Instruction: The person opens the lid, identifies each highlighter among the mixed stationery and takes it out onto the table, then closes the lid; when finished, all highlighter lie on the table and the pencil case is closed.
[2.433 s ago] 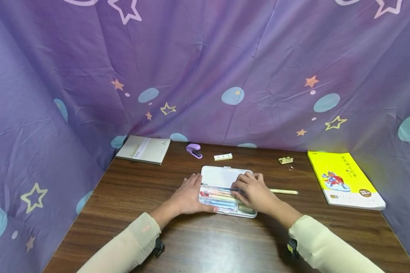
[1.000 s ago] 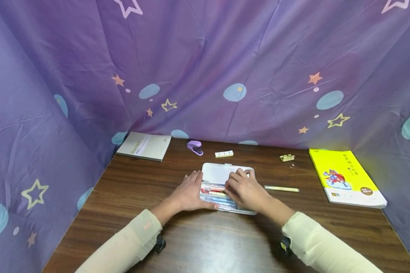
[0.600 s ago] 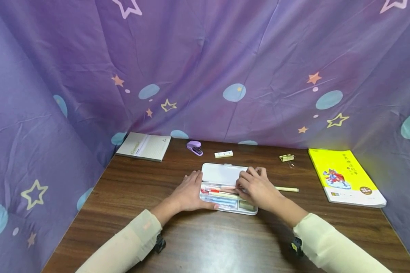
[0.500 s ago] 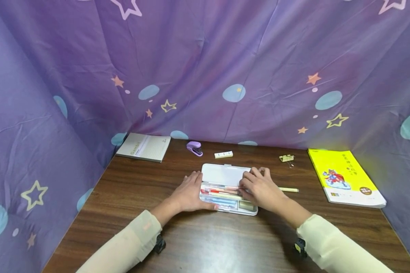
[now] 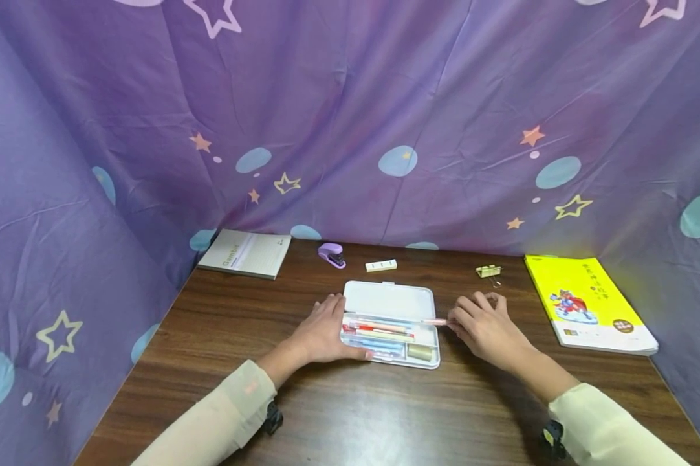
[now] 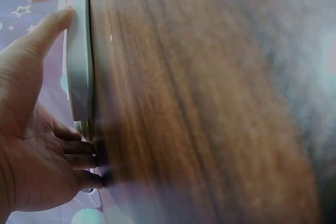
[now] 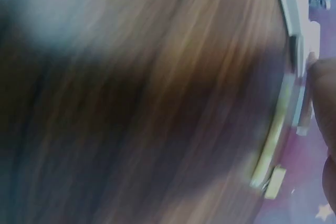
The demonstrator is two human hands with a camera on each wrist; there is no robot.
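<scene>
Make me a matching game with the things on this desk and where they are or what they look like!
Things:
1. stapler
2. yellow book
3. pencil case
4. notebook

Descriptions:
A. open, in the middle of the desk, left hand resting against its end
B. far left corner of the desk
C. small and purple, near the back
D. right side of the desk, bright cover with a picture

Pairs: 1-C, 2-D, 3-A, 4-B
</scene>
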